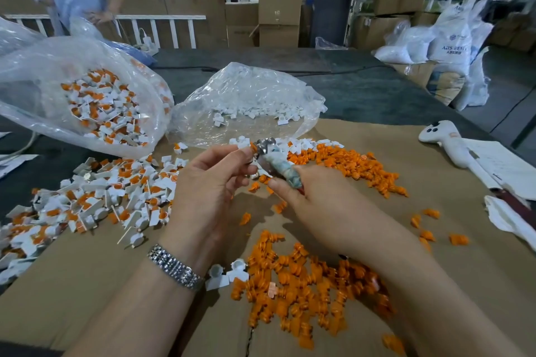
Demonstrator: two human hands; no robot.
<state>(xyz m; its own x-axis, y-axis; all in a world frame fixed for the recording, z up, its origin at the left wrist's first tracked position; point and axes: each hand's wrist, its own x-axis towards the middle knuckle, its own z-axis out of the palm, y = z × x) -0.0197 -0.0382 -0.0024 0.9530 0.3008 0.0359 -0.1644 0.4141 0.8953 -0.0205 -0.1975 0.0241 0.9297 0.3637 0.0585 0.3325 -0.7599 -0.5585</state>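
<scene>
Cardboard (116,284) covers the table, strewn with orange plugs (304,278) and white caps (300,143) (joined ones heap at left). Above mid-table, the right hand (316,206) grips a taped tool (278,166). The left hand (208,182) pinches a small piece (253,148) at its metal head.

A cardboard sheet (87,284) lies on the worktop (377,90). A heap of plugs (304,278) sits on its near middle and assembled pieces (101,197) on its left edge. Behind its left corner is a full bag (72,72), behind its middle a slack bag (249,95), and on its far right corner a controller (443,139).
</scene>
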